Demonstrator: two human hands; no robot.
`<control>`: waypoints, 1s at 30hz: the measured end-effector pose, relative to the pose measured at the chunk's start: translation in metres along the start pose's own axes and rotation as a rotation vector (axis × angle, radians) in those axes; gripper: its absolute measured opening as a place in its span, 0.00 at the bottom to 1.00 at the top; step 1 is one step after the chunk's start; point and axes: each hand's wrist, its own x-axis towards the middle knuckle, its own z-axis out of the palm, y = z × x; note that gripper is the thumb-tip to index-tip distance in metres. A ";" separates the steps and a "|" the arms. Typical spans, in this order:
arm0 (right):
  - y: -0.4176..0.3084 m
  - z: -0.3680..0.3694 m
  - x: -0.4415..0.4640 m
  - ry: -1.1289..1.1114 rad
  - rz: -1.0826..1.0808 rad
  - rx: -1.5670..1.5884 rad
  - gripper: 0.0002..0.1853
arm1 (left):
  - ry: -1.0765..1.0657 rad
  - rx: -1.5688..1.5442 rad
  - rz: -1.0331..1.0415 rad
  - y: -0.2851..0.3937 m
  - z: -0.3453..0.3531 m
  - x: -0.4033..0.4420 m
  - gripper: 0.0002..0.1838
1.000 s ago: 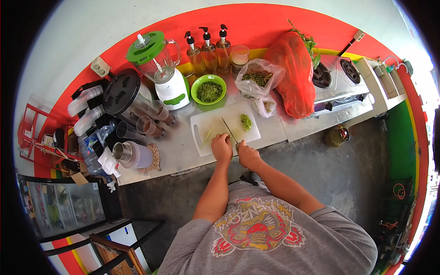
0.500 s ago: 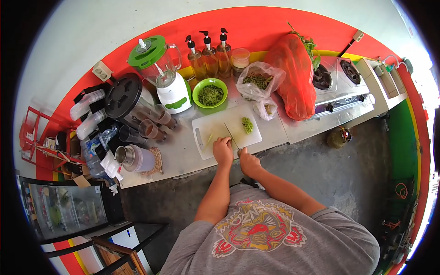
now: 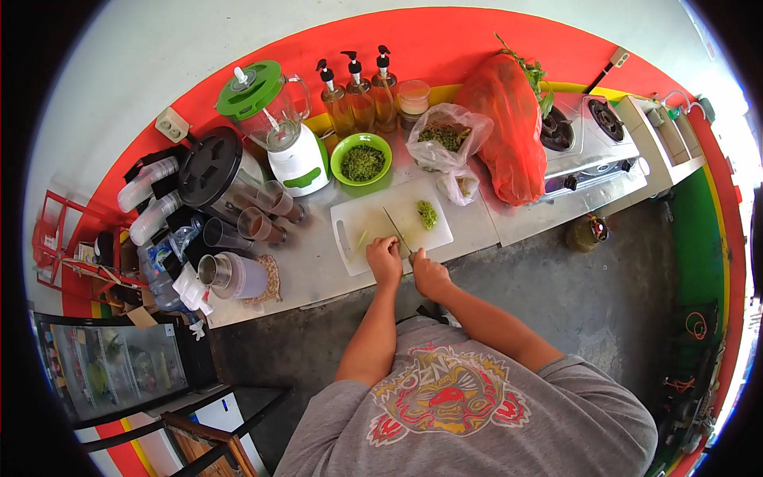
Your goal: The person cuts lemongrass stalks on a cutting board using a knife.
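Note:
My right hand (image 3: 430,276) grips the handle of a kitchen knife (image 3: 395,226), whose blade points away over the white cutting board (image 3: 360,208). Close beside the blade, my left hand (image 3: 385,259) rests on the board's near edge with fingers curled; what they hold is hidden. A bit of pale green shows along the knife's right side. Chopped green vegetable (image 3: 427,214) lies heaped on the board's right part. On the left part is a thin pale green stalk (image 3: 359,241).
Behind the board stand a green bowl (image 3: 386,171) of chopped greens, a blender (image 3: 300,163) and an open plastic bag (image 3: 470,143). A red bag (image 3: 505,131) sits beside the gas stove (image 3: 596,163). Glasses (image 3: 256,225) and a steel-topped jug (image 3: 242,275) are on the left.
My right hand has shifted slightly left and away from me with the knife, closer to my left hand. The whole view has moved a little; the green heap looks much the same.

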 end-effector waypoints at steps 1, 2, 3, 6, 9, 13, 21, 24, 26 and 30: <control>0.000 -0.001 0.001 -0.001 0.003 0.003 0.18 | 0.004 -0.015 0.009 -0.001 0.000 0.000 0.06; 0.000 -0.004 0.002 0.010 -0.015 -0.014 0.18 | 0.002 -0.015 0.012 -0.001 0.000 0.000 0.06; 0.000 -0.006 0.003 0.022 -0.033 -0.032 0.19 | -0.009 -0.016 -0.007 0.000 -0.001 0.001 0.06; -0.004 -0.001 -0.011 -0.004 0.009 -0.020 0.21 | -0.013 -0.015 -0.021 0.002 -0.001 0.001 0.06; -0.003 0.008 -0.006 0.017 0.029 -0.018 0.22 | -0.014 -0.018 -0.013 0.001 -0.002 0.002 0.05; -0.004 -0.001 0.001 0.018 -0.017 -0.052 0.22 | -0.034 -0.062 -0.010 -0.003 -0.003 0.004 0.06; -0.004 0.004 0.001 0.019 0.012 -0.032 0.19 | -0.020 -0.094 0.029 -0.009 -0.002 0.001 0.06; -0.005 -0.002 0.005 0.005 -0.008 -0.068 0.19 | -0.022 -0.133 0.034 -0.012 -0.001 -0.001 0.07; -0.005 0.005 -0.002 0.010 0.019 -0.039 0.19 | -0.018 -0.153 0.021 -0.012 -0.001 -0.001 0.07; -0.004 0.013 -0.007 0.003 0.035 -0.001 0.19 | -0.025 -0.095 0.071 -0.010 -0.004 -0.002 0.07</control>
